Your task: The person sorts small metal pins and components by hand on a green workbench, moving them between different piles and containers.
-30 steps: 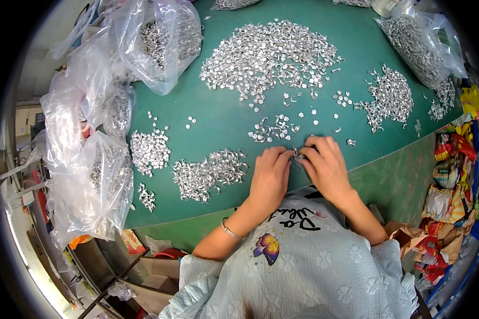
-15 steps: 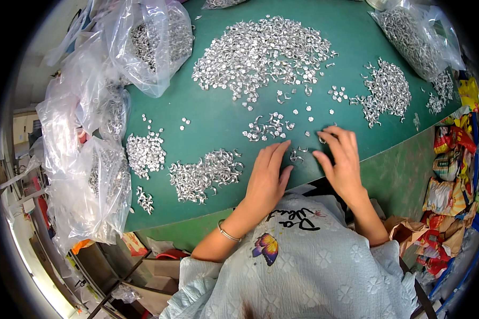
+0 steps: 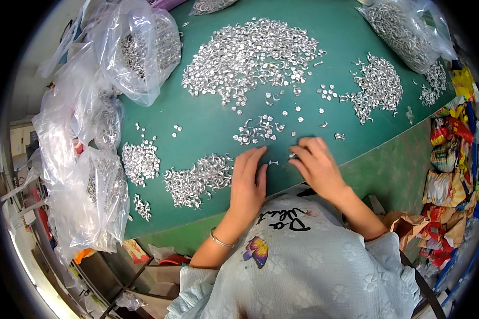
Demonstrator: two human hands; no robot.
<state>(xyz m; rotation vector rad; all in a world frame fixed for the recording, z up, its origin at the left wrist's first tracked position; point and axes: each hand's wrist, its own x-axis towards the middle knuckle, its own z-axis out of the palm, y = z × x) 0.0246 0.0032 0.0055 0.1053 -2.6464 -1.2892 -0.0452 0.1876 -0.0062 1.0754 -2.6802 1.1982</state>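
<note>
Since the earlier frame both hands have drawn apart and dropped flat toward the green table (image 3: pixel 207 127). Right hand (image 3: pixel 316 167) pinches a small silver piece (image 3: pixel 291 156) at its fingertips; left hand (image 3: pixel 248 181) lies open, holding nothing, beside a loose piece (image 3: pixel 273 162). Just beyond the hands sits a small cluster (image 3: pixel 255 130), then the big silver heap (image 3: pixel 250 56).

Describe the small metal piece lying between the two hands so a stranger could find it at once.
Start at the green table and go to its near edge, where the left hand and right hand rest. The small metal piece lies alone on bare green between them, unlike the silver heaps farther back.
</note>
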